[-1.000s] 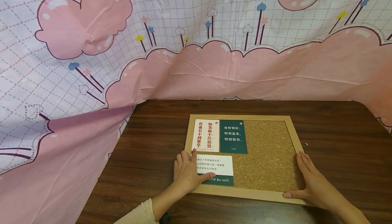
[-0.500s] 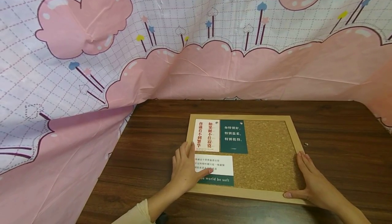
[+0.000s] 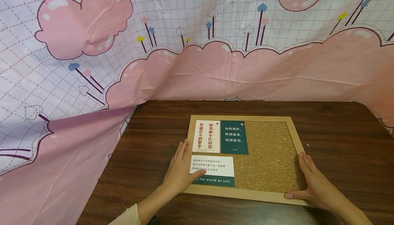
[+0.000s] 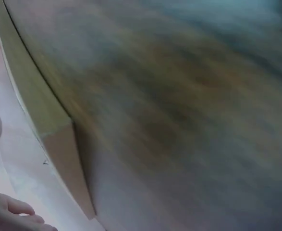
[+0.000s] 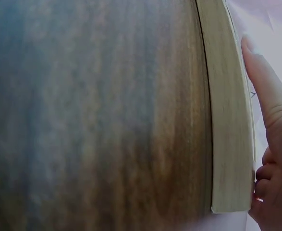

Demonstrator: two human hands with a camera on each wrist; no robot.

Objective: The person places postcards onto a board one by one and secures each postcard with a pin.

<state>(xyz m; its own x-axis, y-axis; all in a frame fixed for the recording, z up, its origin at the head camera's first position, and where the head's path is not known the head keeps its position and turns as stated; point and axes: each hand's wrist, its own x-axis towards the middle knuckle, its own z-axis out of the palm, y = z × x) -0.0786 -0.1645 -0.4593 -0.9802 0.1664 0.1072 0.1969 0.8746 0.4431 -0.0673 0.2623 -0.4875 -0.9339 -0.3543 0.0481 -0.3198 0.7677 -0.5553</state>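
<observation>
A wood-framed corkboard (image 3: 267,156) lies flat on the dark table. My left hand (image 3: 176,173) is at its left side, fingers straight along the frame and thumb over the lower card. My right hand (image 3: 318,185) holds the lower right corner, with its thumb on the front rail and fingers along the right rail. A white card with red characters (image 3: 204,137) and a dark green card (image 3: 234,146) sit side by side at the upper left, each with a pin at its top right. Below them lies a white and green card (image 3: 220,165), partly hidden by my left thumb.
A tiny shiny piece (image 3: 306,145) lies on the table (image 3: 147,132), right of the board. Behind and to the left hangs a pink and white patterned cloth (image 3: 231,67).
My left hand has slid left, off the lower card's left end, so more of its lettering shows. The right hand and the corkboard have stayed in place.
</observation>
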